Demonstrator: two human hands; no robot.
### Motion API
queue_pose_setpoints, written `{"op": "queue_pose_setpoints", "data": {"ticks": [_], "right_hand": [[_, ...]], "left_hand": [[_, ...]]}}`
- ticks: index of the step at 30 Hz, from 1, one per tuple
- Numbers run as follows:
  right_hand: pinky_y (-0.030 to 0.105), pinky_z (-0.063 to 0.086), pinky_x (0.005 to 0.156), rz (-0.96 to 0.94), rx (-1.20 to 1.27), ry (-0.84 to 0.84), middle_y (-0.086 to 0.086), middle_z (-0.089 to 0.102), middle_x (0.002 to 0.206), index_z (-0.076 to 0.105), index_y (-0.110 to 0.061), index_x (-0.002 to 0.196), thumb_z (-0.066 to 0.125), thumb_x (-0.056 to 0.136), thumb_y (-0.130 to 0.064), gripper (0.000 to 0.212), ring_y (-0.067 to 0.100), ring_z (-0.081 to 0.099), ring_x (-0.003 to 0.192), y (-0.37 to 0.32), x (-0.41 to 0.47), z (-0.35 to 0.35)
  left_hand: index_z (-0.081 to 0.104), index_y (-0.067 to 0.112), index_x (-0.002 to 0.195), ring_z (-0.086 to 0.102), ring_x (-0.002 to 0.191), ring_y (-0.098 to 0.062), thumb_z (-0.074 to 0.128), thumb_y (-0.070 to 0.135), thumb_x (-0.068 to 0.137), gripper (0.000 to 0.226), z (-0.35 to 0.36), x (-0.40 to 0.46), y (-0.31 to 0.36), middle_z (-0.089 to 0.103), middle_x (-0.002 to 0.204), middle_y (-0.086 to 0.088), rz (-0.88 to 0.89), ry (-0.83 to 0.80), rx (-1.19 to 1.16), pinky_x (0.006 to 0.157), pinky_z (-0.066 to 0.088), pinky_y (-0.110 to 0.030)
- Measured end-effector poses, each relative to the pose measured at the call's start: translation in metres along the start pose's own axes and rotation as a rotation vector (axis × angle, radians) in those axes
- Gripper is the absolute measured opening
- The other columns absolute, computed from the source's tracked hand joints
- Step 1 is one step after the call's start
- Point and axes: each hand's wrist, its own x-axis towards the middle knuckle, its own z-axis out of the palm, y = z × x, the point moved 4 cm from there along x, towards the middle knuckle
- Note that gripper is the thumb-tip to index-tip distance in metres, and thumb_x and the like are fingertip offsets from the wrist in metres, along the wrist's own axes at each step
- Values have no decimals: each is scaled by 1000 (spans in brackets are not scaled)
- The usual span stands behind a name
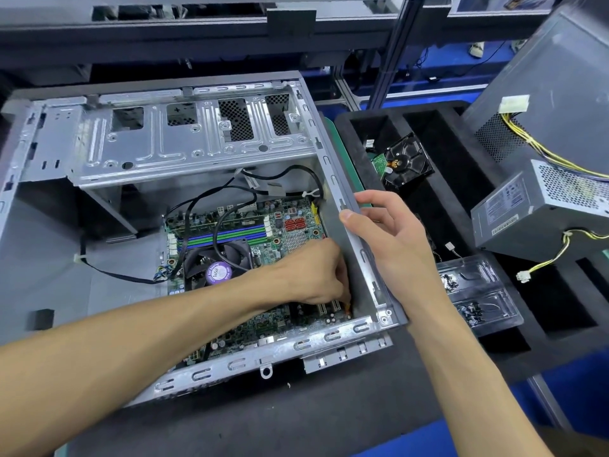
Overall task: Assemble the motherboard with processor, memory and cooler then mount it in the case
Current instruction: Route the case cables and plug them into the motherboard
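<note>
An open metal case (184,140) lies on its side on a dark tabletop (296,417), its inside facing up. The motherboard (280,235) sits flat on the floor of the case, toward the right wall. On the board the cooler (217,262) stands with its black fan and a round purple label on the hub, and just behind it run the memory slots (237,234) in green and blue strips. Black cables (211,206) loop over the board and the fan from the back of the case.

The left hand (313,275) reaches down into the case at the near right part of the board, knuckles up, fingers (342,291) curled downward with their tips bunched close together near a small orange part beside the white card slots; whether they pinch anything cannot be told, since the tips are hidden under the hand. The right hand (385,232) rests on the upper edge of the right wall of the case, thumb lying along the inner rim and the other fingers loosely bent over the outside, gripping the wall.

To the right of the case a black foam tray (362,159) holds a hard drive (407,163) in one pocket and a clear plastic box of screws (478,291) nearer the person. Two grey power supplies (527,209) with yellow and black wires sit at the far right
</note>
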Motion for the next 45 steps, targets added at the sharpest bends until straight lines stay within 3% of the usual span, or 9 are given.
{"op": "queue_pose_setpoints", "data": {"ticks": [3, 6, 12, 20, 28, 38, 45], "right_hand": [[15, 51, 75, -1, 3, -1, 18, 69, 107, 66, -18, 111, 74, 89, -20, 23, 24, 68, 99, 0, 0, 0], [17, 52, 78, 0, -5, -4, 18, 68, 109, 66, -20, 111, 75, 89, -20, 24, 25, 67, 101, 1, 1, 0], [21, 54, 82, 5, -7, -7, 18, 67, 112, 66, -19, 112, 75, 89, -21, 25, 24, 67, 102, 1, 1, 0], [18, 54, 78, 3, 1, -8, 17, 69, 109, 66, -19, 110, 74, 89, -20, 22, 24, 68, 99, 1, 1, 0], [16, 51, 75, -3, 1, -13, 19, 68, 108, 65, -17, 112, 74, 90, -19, 24, 18, 68, 94, 1, 1, 0], [15, 50, 76, -1, 3, -22, 14, 69, 107, 65, -19, 111, 74, 90, -20, 23, 22, 67, 99, 1, 1, 0], [14, 50, 75, -4, -11, -13, 13, 69, 105, 65, -20, 110, 74, 90, -20, 23, 12, 66, 91, 1, 2, 0]], "left_hand": [[75, 10, 88, 70, 73, -19, 83, 29, 77, 24, 0, 0, 1, 75, 81, -5, -4, -20, 11, 69, 60, -35], [74, 8, 81, 70, 73, -27, 83, 35, 75, 29, -3, 0, -1, 74, 78, -11, -36, -40, 23, 67, 60, -39], [73, 4, 77, 70, 72, -31, 81, 34, 78, 31, -1, 1, -1, 73, 77, -16, -33, -58, 44, 63, 59, -37], [71, 3, 78, 71, 68, -28, 80, 30, 77, 28, 2, 0, -2, 73, 74, -13, 12, -5, 61, 60, 59, -45], [72, 8, 86, 70, 71, -23, 81, 32, 77, 27, 2, -1, 0, 73, 77, -8, 34, 6, 33, 64, 60, -41], [72, 9, 87, 69, 64, -21, 74, 28, 77, 22, 4, -2, 4, 72, 72, -6, 104, 48, 135, 57, 58, -37], [74, 8, 94, 71, 77, -22, 81, 32, 73, 32, 2, 1, 1, 75, 84, -10, 51, 15, 23, 70, 59, -36]]}}
